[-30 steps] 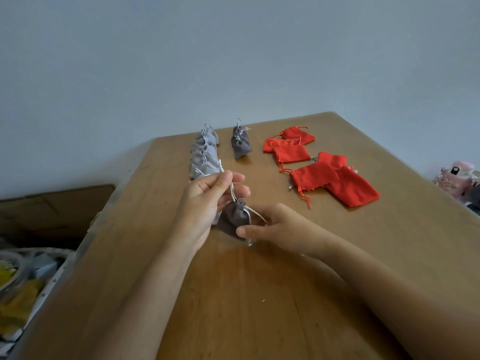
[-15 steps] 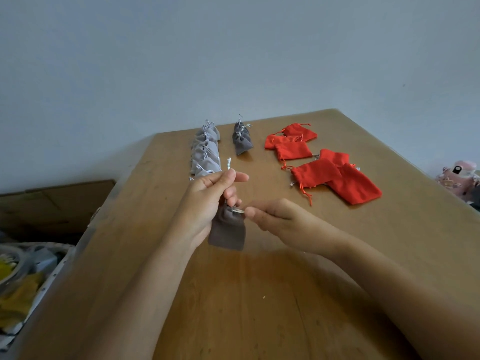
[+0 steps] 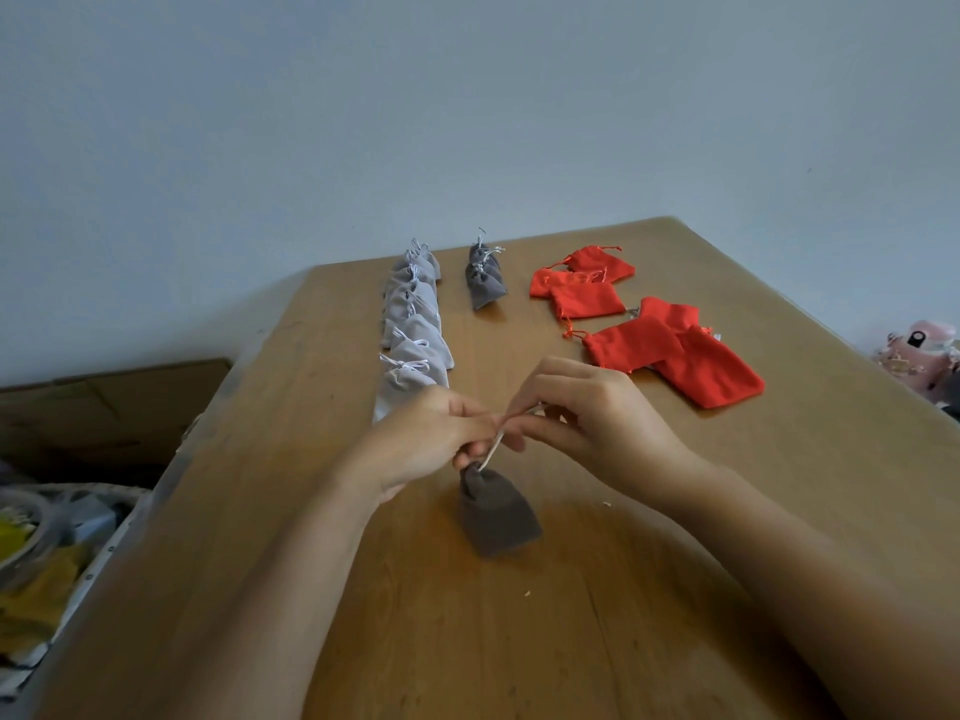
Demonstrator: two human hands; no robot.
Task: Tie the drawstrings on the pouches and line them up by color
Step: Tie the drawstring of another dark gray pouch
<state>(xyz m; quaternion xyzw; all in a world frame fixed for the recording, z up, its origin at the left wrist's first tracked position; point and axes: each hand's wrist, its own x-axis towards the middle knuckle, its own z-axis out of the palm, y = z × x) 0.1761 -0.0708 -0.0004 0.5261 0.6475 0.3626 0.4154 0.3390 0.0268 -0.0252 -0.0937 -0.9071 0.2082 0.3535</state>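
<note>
Two bare forearms are seen reaching in from the near edge of the wooden desk [image 3: 519, 641], and between them a dark grey pouch [image 3: 497, 517] is found at the middle of the desk, its neck gathered tight and turned upward; whether its bottom touches the wood cannot be told. A pale drawstring [image 3: 491, 449] is drawn up at a slant from that neck. The drawstring is pinched low, just above the pouch, by the curled fingers of the left hand [image 3: 423, 444], and its upper end is gripped between the thumb and fingers of the right hand [image 3: 597, 423], so that both hands are closed on the cord and are held touching each other. Beyond the left hand, a row of light grey pouches [image 3: 413, 324] with tied white cords is laid in a line running away toward the far edge. To the right of that row, at its far end, a short line of tied dark grey pouches [image 3: 485, 280] is set. Farther right, red pouches [image 3: 670, 350] are scattered flat and partly overlapped, well apart from the grey ones. A brown cardboard box [image 3: 104, 407] is seen off the left edge of the desk, and a pink object [image 3: 919, 350] off the right. A plain pale wall [image 3: 467, 122] is seen behind.
</note>
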